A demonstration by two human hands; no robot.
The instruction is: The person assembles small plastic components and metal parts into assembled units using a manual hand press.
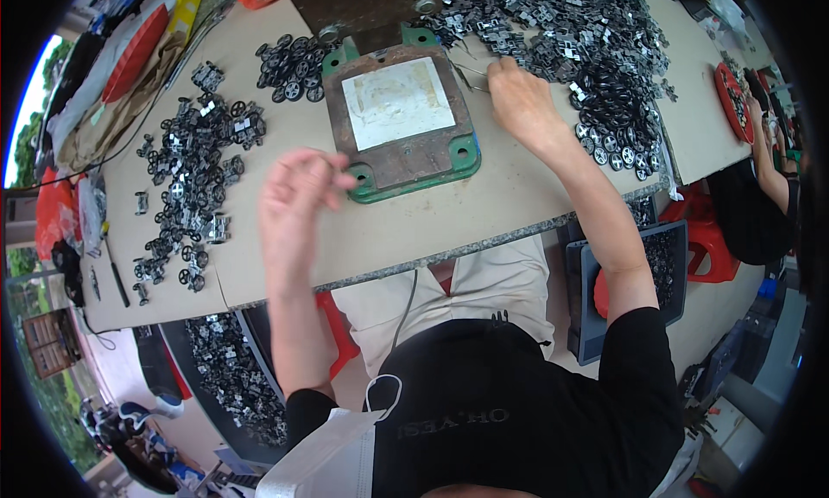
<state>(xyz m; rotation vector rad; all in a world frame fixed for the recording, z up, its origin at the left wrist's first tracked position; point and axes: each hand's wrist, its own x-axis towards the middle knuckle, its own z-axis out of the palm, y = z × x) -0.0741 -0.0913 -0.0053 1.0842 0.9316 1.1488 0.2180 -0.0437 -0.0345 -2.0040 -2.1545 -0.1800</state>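
My left hand (298, 183) is smeared by motion beside the near left corner of a green and brown metal press base (406, 165). Its fingers look partly bent, but I cannot tell whether they hold anything. On the base lies a pale, worn plate (397, 105) with nothing on it. To the right of the base, my right hand (522, 101) is closed around what look like metal tweezers (471, 78), whose two thin prongs point left toward the base. Just beyond this hand spreads a big heap of small dark metal-and-plastic parts (561, 40).
Small black wheels (292, 70) lie left of the base, more wheels (617, 148) at right. Wheeled assemblies (186, 170) cover the left side. A dark metal block (363, 6) stands behind the base. Grey crates (583, 312) sit below the table edge. Another person's arm (764, 152) shows far right.
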